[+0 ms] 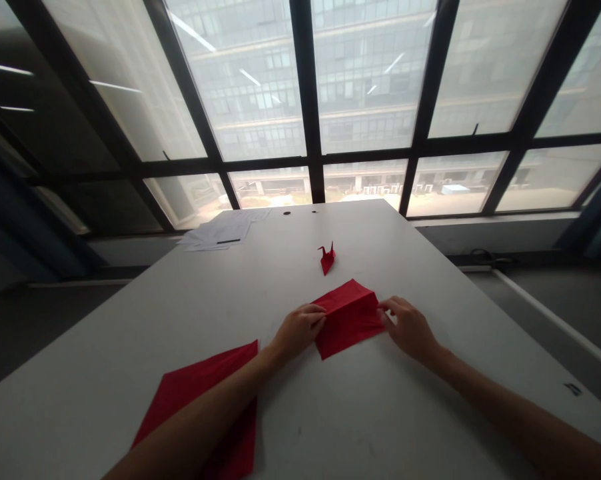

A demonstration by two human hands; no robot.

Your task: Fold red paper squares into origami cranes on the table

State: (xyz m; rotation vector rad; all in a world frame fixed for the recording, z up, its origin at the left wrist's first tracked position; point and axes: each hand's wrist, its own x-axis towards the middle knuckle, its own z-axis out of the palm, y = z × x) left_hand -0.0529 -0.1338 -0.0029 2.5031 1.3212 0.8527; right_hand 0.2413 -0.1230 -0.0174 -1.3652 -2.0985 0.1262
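A sheet of red paper [348,323] with a raised crease across it lies on the white table between my hands. My left hand [300,329] pinches its left edge at the crease, thumb and fingers closed. At the opposite edge, my right hand [408,325] pinches the paper near the end of the crease. Just beyond the sheet stands a small folded red paper crane [327,259]. Another red paper sheet [195,377] lies flat at the lower left, partly hidden under my left forearm.
White papers [210,233] are spread at the table's far left, with a dark pen [228,241] on them. Tall windows with dark frames [308,160] rise behind the table [380,427]. A small dark mark [573,389] shows near the right edge.
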